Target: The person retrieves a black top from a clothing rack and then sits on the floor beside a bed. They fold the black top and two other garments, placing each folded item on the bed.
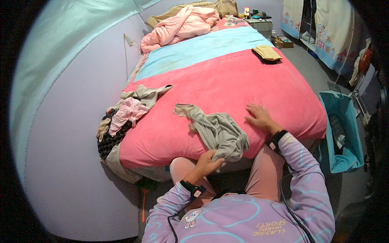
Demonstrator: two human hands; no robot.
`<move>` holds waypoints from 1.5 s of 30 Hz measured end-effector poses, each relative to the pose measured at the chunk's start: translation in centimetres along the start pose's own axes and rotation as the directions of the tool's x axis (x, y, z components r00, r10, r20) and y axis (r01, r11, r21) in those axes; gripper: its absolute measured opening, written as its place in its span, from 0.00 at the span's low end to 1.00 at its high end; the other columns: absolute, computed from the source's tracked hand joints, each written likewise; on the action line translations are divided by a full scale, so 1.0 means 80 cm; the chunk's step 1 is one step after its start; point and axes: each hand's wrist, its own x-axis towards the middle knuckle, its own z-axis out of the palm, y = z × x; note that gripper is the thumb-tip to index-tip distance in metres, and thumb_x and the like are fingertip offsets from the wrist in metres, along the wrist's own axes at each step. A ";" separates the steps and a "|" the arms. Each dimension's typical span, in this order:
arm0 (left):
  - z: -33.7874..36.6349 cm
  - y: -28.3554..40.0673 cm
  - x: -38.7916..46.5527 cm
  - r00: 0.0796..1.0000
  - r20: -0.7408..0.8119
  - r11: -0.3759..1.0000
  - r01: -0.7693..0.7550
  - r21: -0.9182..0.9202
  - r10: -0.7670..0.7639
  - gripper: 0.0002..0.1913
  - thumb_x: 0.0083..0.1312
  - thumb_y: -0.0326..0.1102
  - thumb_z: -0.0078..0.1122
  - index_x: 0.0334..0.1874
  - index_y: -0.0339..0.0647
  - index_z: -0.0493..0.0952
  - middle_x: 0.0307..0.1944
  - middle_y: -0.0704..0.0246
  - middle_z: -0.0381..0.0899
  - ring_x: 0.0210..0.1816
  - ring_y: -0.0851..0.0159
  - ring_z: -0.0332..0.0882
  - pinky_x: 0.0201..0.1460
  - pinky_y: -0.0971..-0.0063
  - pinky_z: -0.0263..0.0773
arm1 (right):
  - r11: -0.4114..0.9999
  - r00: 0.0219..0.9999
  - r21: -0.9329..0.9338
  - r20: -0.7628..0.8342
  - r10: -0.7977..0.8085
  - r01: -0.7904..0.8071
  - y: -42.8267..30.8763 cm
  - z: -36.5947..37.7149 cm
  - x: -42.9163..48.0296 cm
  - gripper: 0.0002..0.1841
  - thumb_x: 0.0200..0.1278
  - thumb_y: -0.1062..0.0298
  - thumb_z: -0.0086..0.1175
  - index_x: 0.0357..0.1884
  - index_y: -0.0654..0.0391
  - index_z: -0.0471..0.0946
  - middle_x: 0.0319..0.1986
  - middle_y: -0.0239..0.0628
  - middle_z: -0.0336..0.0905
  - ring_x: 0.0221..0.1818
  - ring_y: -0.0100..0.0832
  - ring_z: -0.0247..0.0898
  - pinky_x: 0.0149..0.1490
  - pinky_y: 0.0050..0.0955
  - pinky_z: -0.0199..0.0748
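A crumpled grey-green garment [220,130] lies near the front edge of the bed, on a pink blanket [231,82]. My left hand [209,164] grips its near end, with cloth between thumb and fingers. To the right of the garment, my right hand [259,118] is over the blanket with fingers spread, holding nothing; whether it touches the blanket I cannot tell. At the bed's left side is a pile of clothes: a pink garment [127,114], a black patterned cloth [114,136] and another grey-green garment [149,95].
A folded yellow cloth [266,53] lies on the bed's far right. Beyond the light-blue sheet [200,48] is a bunched pink quilt [182,27]. A teal fabric bin [343,164] stands on the floor at right. The wall [79,145] borders the bed's left side.
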 end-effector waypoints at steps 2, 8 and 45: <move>0.015 0.012 -0.006 0.985 0.165 0.971 0.089 -0.224 -0.053 0.16 0.74 0.39 0.62 0.57 0.38 0.79 0.43 0.76 0.82 0.46 0.76 0.76 0.51 0.78 0.73 | 0.993 0.998 0.102 0.000 -0.063 0.063 -0.028 0.006 -0.021 0.31 0.68 0.41 0.57 0.65 0.52 0.76 0.69 0.42 0.71 0.76 0.44 0.59 0.79 0.56 0.47; 0.049 0.023 -0.005 0.805 0.593 0.975 0.105 -0.198 0.033 0.13 0.79 0.41 0.56 0.49 0.35 0.80 0.40 0.82 0.76 0.42 0.80 0.70 0.46 0.80 0.69 | 0.959 0.982 0.218 0.007 -0.188 0.181 -0.111 0.023 -0.086 0.21 0.65 0.47 0.63 0.49 0.53 0.82 0.59 0.39 0.77 0.68 0.41 0.68 0.78 0.66 0.39; -0.176 0.028 0.131 0.715 -0.652 0.956 -0.288 0.053 0.251 0.09 0.70 0.27 0.62 0.51 0.38 0.81 0.37 0.74 0.82 0.36 0.74 0.78 0.42 0.80 0.75 | 0.996 0.945 0.076 -0.328 -0.012 0.039 -0.163 -0.009 -0.135 0.25 0.52 0.75 0.64 0.56 0.59 0.77 0.52 0.48 0.79 0.59 0.51 0.74 0.65 0.48 0.68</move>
